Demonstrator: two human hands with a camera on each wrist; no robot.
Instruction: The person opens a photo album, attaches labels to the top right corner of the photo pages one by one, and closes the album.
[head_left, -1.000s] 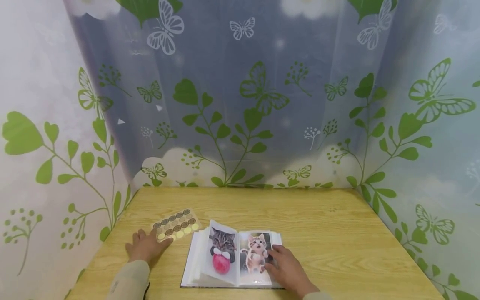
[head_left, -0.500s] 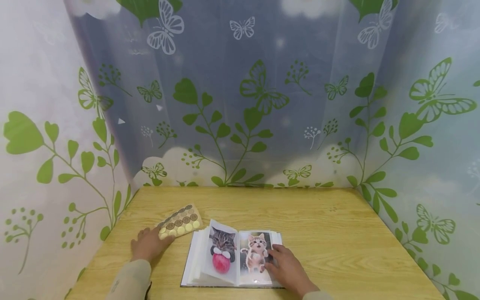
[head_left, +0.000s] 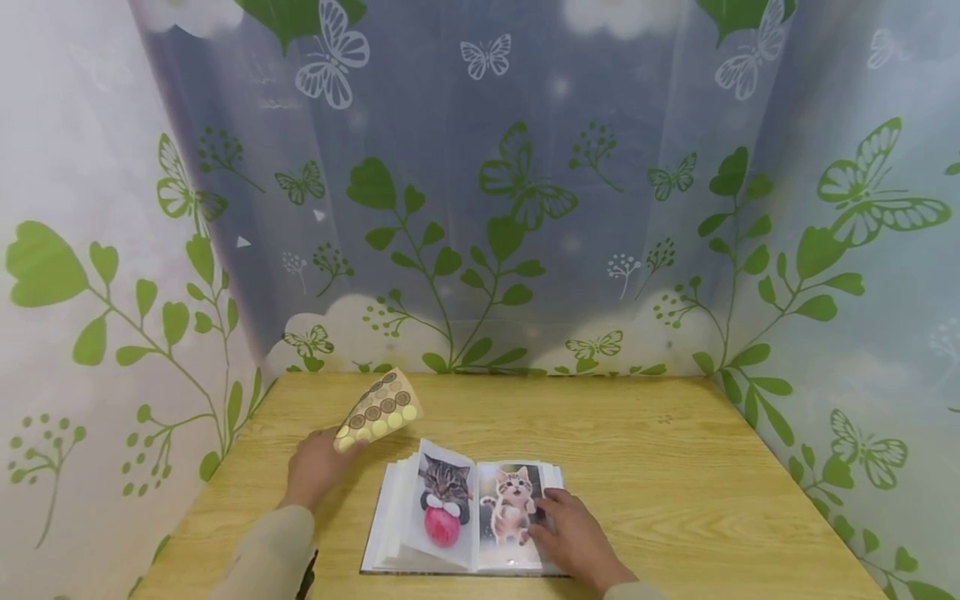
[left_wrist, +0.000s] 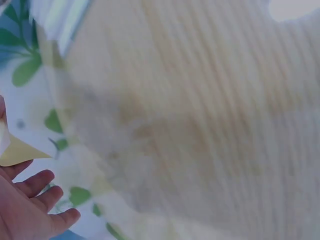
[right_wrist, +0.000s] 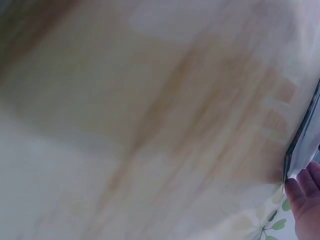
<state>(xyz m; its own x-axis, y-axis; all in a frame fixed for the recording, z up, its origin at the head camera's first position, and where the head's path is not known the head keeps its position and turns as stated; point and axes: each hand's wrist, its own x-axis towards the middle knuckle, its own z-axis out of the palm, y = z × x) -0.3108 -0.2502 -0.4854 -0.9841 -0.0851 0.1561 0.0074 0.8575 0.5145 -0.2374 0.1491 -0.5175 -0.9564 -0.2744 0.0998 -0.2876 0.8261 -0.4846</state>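
My left hand (head_left: 315, 467) pinches a tan sheet of round stickers (head_left: 382, 412) by its near left corner, tilted up over the table left of centre. Rows of dark brown and pale yellow circles cover it. In the left wrist view, a plain side of the sheet (left_wrist: 20, 151) lies against the index finger, with the other fingers spread. An open photo album (head_left: 380, 525) lies at the front, with a cat photo (head_left: 444, 500) on the left page and a kitten photo (head_left: 512, 504) on the right. My right hand (head_left: 573, 533) rests on the right page's outer edge, thumb over the photo.
The wood-grain table (head_left: 675, 467) spreads out behind and to the right of the album. A curtain (head_left: 480, 275) printed with leaves and butterflies encloses the back and both sides. The album's left pages stand slightly raised.
The sticker sheet has come up off the table in my left hand, moving forward and right, and now tilts. My right hand and the album stay in place.
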